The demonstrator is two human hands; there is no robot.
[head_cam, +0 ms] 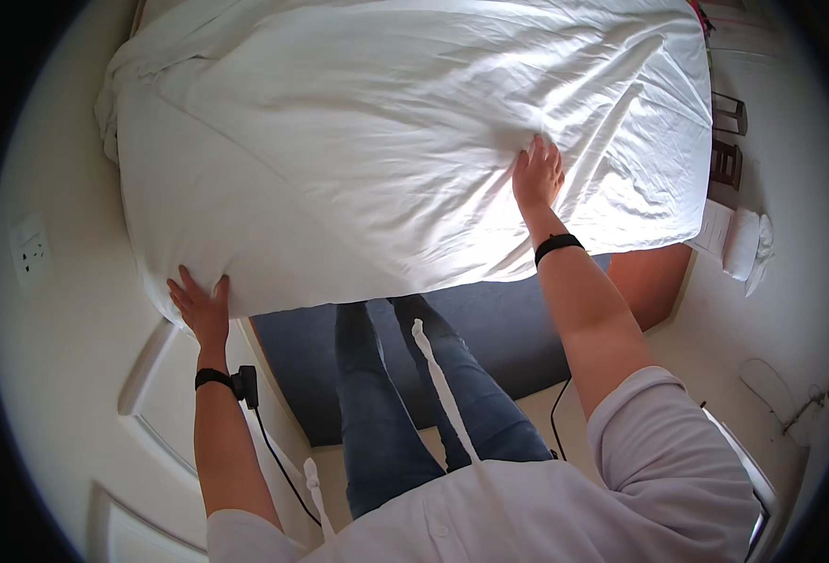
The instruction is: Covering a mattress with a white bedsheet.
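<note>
A white bed sheet (330, 155) spreads over the bed before me, its near edge hanging just in front of my legs. My left hand (204, 310) rests on the sheet at the near left corner, fingers apart. Farther in and to the right, my right hand (539, 172) presses on the sheet with its fingertips. Creases fan out from around the right hand, and long ridges run toward the far right. Smoother cloth lies between the two hands. At the far left the sheet is bunched into folds (154, 60).
A wall socket (32, 250) is on the left wall, above a white panelled door (168, 394). A dark grey mat (484, 352) lies under my legs. Dark wooden chairs (726, 162) and a white cabinet (711, 226) stand on the right. A black cable (280, 450) trails from my left wrist.
</note>
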